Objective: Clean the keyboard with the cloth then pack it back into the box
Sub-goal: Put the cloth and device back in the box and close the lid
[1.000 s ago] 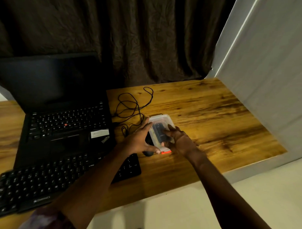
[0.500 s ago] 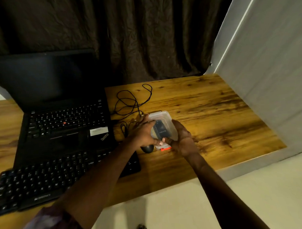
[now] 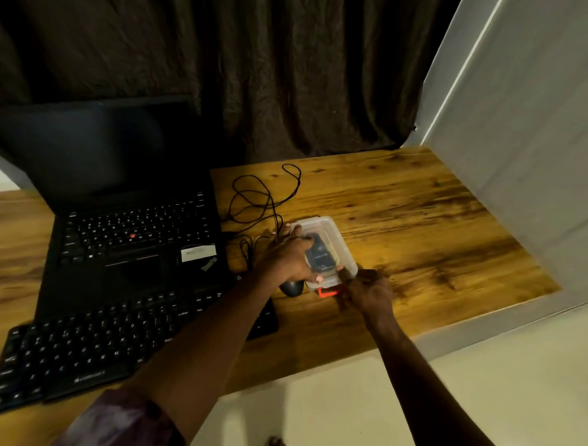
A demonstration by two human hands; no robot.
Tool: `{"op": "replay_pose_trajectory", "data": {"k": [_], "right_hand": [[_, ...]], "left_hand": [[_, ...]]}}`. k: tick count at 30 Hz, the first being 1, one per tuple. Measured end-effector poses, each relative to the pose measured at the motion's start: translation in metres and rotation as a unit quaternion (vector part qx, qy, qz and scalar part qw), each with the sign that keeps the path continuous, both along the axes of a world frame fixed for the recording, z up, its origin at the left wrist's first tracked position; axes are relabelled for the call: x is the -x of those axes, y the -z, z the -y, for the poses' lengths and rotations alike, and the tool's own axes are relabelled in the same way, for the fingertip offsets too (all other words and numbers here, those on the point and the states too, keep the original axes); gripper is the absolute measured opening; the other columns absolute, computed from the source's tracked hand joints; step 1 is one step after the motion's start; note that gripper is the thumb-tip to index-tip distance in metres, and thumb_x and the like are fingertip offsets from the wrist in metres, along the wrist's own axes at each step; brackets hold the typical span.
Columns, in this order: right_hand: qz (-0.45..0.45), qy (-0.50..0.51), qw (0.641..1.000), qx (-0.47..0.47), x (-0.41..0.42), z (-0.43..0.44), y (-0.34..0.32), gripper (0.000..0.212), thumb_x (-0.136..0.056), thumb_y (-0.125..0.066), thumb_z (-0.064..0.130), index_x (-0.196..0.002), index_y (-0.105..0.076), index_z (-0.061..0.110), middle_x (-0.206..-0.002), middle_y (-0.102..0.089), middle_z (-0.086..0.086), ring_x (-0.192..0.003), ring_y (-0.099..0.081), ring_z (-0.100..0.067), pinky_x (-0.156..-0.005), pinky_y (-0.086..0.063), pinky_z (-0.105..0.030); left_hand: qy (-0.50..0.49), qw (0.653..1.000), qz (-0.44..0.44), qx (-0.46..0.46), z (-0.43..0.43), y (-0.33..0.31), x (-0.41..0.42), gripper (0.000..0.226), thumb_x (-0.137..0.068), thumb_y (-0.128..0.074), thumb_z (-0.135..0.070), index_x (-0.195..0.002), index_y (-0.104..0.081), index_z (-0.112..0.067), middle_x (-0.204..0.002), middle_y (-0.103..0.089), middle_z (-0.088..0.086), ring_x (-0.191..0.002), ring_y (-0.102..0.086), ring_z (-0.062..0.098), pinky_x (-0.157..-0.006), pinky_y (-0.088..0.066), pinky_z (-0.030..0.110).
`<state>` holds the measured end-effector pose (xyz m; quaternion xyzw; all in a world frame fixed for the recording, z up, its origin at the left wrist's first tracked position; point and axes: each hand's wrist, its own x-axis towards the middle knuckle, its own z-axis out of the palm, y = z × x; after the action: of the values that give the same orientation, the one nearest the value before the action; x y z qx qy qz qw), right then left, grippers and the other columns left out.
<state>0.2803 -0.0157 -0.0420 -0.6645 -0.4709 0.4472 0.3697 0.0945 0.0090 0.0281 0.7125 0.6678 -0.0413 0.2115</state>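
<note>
Hands grip clear box (image 3: pixel 340 241) beside mouse (image 3: pixel 292 288); left hand (image 3: pixel 289 256) fingers clasp it; right hand (image 3: pixel 368 292) pinches its orange latch (image 3: pixel 328 291)

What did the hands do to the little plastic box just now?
The right hand slid off the lid of the clear box down to its near end, by the orange clip. The left hand kept pressing the box. Keyboard, laptop and cable stayed put.

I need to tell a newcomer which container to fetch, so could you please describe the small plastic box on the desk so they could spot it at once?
On the wooden desk, look right of the open black laptop, just past the tangled black cable. There lies a small clear plastic box under the left hand. It alone is see-through, with an orange-red clasp at its near end.
</note>
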Motion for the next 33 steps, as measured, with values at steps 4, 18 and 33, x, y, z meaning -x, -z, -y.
{"op": "replay_pose_trajectory", "data": {"k": [4, 18, 33], "right_hand": [[-0.022, -0.022, 0.999, 0.008, -0.002, 0.003, -0.005, 0.059, -0.069, -0.072, 0.067, -0.079, -0.070, 0.010, -0.064, -0.072, -0.013, -0.057, -0.070, -0.032, -0.062, -0.057, -0.043], [0.226, -0.202, 0.932, -0.197, -0.032, 0.000, -0.022, 0.067, -0.073, -0.083, 0.040, -0.133, -0.057, 0.031, -0.108, -0.061, 0.009, -0.095, -0.061, -0.011, -0.082, -0.054, -0.029], [0.327, -0.263, 0.902, -0.107, -0.019, -0.026, -0.043, 0.046, -0.074, -0.083, 0.026, -0.117, -0.065, 0.022, -0.130, -0.056, 0.000, -0.118, -0.057, -0.021, -0.101, -0.048, -0.036]], "left_hand": [[-0.005, 1.000, 0.005, -0.004, -0.003, 0.006, 0.000, 0.103, -0.072, -0.075, -0.061, -0.155, -0.026, -0.025, -0.165, -0.001, 0.005, -0.151, 0.005, 0.028, -0.120, -0.003, 0.045], [0.003, 1.000, 0.005, -0.020, -0.007, 0.009, -0.001, 0.102, -0.067, -0.079, -0.061, -0.151, -0.035, -0.022, -0.159, -0.018, 0.007, -0.146, -0.013, 0.029, -0.119, -0.019, 0.046], [-0.056, 0.988, 0.113, -0.086, -0.006, 0.010, 0.009, 0.085, -0.070, -0.083, -0.047, -0.143, -0.048, -0.022, -0.147, -0.037, -0.001, -0.136, -0.033, 0.020, -0.103, -0.028, 0.028]]}}
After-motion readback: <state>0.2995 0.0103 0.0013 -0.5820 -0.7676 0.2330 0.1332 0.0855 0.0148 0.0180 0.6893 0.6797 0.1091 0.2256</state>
